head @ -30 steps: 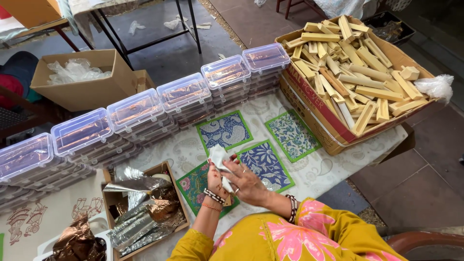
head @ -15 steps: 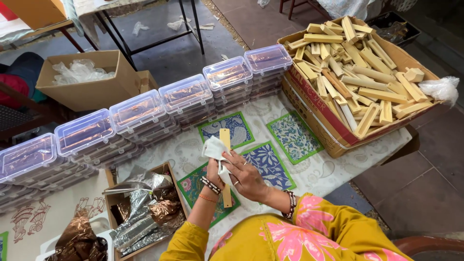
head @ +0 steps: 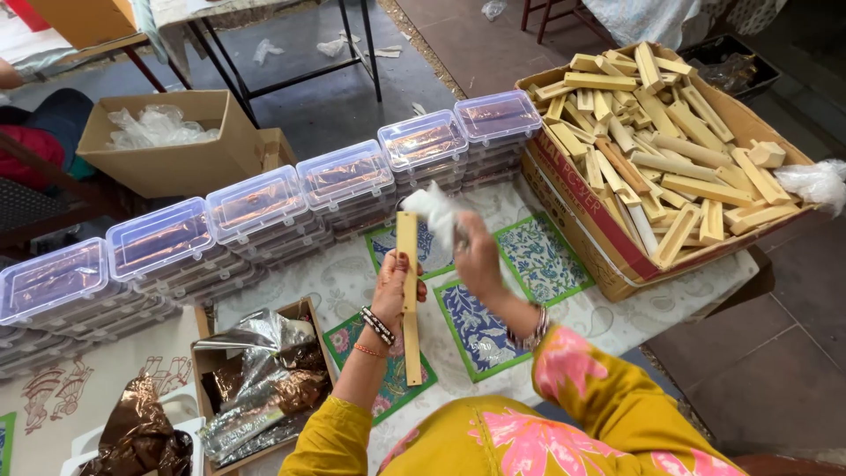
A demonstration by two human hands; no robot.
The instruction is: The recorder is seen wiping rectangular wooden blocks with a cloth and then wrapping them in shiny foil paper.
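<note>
Wooden stick upright-ish in view, long axis running 12 to 6 o'clock, held above the patterned cloth at frame centre. Left hand grips it at mid-length, fingers wrapped and clamped on the stick, thumb across the front. Beaded bracelets on that wrist.

Right hand just at 3 o'clock of the stick's top, motion-blurred, fingers closed on a white cloth wad. Wad sits near the stick's upper end; can't tell if it touches.

Outward: row of clear lidded boxes stacked several high, running from 9 o'clock up toward 1 o'clock, brown shiny contents visible under lids. At 2 o'clock a big cardboard carton piled with loose wooden sticks and blocks, lying every which way. At 7 o'clock a small open box with crumpled silver and brown foil; more brown foil in a white tray at the bottom-left corner. At 10 o'clock, on the floor, an open cardboard box holding clear plastic bags. Yellow sleeves with pink flowers at the bottom edge.
</note>
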